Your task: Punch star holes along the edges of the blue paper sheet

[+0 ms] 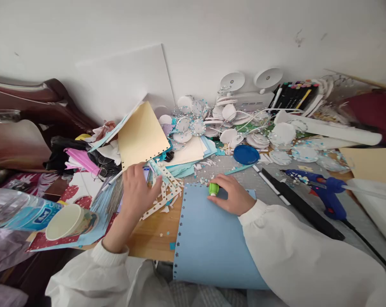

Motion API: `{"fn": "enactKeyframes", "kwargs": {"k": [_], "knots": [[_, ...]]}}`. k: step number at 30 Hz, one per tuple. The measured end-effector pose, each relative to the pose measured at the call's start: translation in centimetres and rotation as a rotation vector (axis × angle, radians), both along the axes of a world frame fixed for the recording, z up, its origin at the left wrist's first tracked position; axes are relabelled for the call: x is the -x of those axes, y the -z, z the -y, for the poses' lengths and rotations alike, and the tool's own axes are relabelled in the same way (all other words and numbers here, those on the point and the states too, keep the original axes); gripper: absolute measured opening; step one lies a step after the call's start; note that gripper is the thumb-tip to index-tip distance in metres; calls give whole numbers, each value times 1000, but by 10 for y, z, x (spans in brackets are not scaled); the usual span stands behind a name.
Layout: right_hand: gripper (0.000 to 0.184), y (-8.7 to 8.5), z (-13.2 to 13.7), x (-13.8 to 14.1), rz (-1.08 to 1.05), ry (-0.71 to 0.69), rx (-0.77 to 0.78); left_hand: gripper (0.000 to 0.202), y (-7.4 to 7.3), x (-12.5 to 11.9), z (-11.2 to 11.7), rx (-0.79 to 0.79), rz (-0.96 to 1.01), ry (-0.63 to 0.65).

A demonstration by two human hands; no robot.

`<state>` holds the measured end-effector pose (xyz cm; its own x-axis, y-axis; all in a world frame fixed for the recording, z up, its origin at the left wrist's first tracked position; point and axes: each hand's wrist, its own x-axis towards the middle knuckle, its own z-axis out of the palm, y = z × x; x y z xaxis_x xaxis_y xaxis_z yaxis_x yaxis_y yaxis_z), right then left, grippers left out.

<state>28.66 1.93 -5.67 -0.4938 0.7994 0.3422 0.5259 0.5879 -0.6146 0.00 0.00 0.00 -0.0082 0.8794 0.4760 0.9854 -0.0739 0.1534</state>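
Note:
A light blue sheet of card (212, 243), with small star holes along its left and top edges, lies in front of me and hangs over the table's near edge. My right hand (233, 194) is closed on a small green punch (214, 188) at the sheet's top edge. My left hand (137, 192) reaches left and rests, fingers curled, on a phone (146, 172) half buried in white punched paper strips (162, 194). How firmly it grips the phone is hidden.
A cream sheet (141, 136) leans up behind the left hand. Further right lie a blue lid (246, 154), a blue glue gun (324, 189) and a black ruler (303, 204). White round discs (282, 133) crowd the back; a paper cup (67, 221) and plastic bottle (17, 211) lie left.

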Motion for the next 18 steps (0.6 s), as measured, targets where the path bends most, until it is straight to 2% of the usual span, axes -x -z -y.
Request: {"fn": "enactKeyframes", "kwargs": {"k": [2,4,6,8,13,15,18], "knots": [[24,-2,-1,0,-29,-1,-25,43,-14,-26,-1,101,189,267],[26,-8,-1,1,-63,-11,-54,43,-20,-49,-8,269,369,474],[27,-14,1,1,-90,-35,-69,39,-18,-64,-18,466,511,638],[27,-19,4,2,-118,-51,-62,30,-8,-70,-26,628,580,773],[28,-18,12,0,-116,-53,-69,24,15,-68,-28,660,650,885],[27,-17,12,-5,-65,-79,-74,23,18,-67,-25,679,678,892],[26,-17,9,-12,-30,-81,-62,23,17,-66,-23,655,708,836]]}}
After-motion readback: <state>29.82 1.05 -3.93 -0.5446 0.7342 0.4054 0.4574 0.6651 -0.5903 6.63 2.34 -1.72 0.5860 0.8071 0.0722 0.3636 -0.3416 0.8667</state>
